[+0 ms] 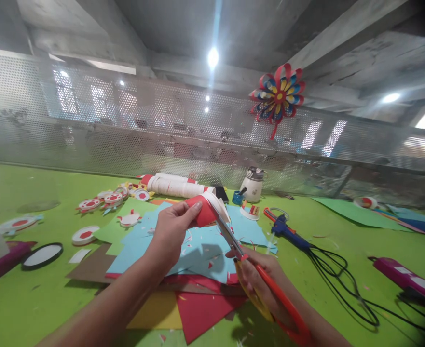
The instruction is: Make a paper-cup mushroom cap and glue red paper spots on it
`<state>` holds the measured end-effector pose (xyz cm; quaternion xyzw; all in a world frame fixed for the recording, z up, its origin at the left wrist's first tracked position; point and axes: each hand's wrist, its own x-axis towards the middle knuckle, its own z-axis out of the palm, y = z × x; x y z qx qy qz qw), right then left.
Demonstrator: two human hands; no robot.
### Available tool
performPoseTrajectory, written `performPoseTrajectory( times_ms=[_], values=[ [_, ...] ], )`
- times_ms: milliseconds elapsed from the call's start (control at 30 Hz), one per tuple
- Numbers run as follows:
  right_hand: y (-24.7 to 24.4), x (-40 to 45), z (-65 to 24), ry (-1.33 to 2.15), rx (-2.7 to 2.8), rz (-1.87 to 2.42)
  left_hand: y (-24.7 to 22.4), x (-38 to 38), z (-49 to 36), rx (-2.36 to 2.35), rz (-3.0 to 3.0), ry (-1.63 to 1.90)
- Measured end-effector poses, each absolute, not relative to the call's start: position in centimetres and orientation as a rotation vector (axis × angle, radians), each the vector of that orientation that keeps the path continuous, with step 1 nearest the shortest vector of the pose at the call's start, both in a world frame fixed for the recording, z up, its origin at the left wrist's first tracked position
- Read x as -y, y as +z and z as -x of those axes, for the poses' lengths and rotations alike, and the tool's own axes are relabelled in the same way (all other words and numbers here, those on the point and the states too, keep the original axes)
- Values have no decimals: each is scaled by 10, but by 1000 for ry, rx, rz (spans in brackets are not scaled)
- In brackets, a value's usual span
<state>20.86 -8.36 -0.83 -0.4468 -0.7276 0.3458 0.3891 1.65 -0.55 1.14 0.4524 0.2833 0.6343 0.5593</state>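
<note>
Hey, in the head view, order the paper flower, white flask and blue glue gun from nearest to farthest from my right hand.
1. Blue glue gun, beyond your right hand, to its right.
2. White flask, farther back on the green table.
3. Paper flower, highest, up by the mesh screen.

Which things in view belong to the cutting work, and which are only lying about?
Seemingly in the job:
red-and-white paper piece, in the left hand
orange-handled metal scissors, in the right hand

Probably just lying about:
white, dark-lidded flask
blue plastic glue gun
white disc with black rim
</note>
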Motion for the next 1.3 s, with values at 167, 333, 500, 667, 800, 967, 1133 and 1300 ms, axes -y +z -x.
performPoseTrajectory(
  times_ms=[167,333,500,667,800,967,1133,1300],
  values=[
    [-9,83,-208,878,1887,1170,12,7,-18,-690,-1063,1505],
    [-10,84,-207,880,1861,1181,10,4,-17,-692,-1075,1503],
    [-13,84,-209,882,1851,1177,9,3,-17,-707,-1091,1502],
    [-14,85,-206,865,1829,1175,10,5,-17,-721,-1089,1499],
    [-16,85,-204,847,1799,1168,9,4,-18,-735,-1094,1505],
    [-20,80,-209,828,1844,1142,6,7,-20,-795,-1192,1484],
    [-14,81,-211,803,1887,1172,6,9,-21,-845,-1240,1492],
    [-11,83,-210,804,1893,1184,4,8,-19,-836,-1254,1475]
  ],
)
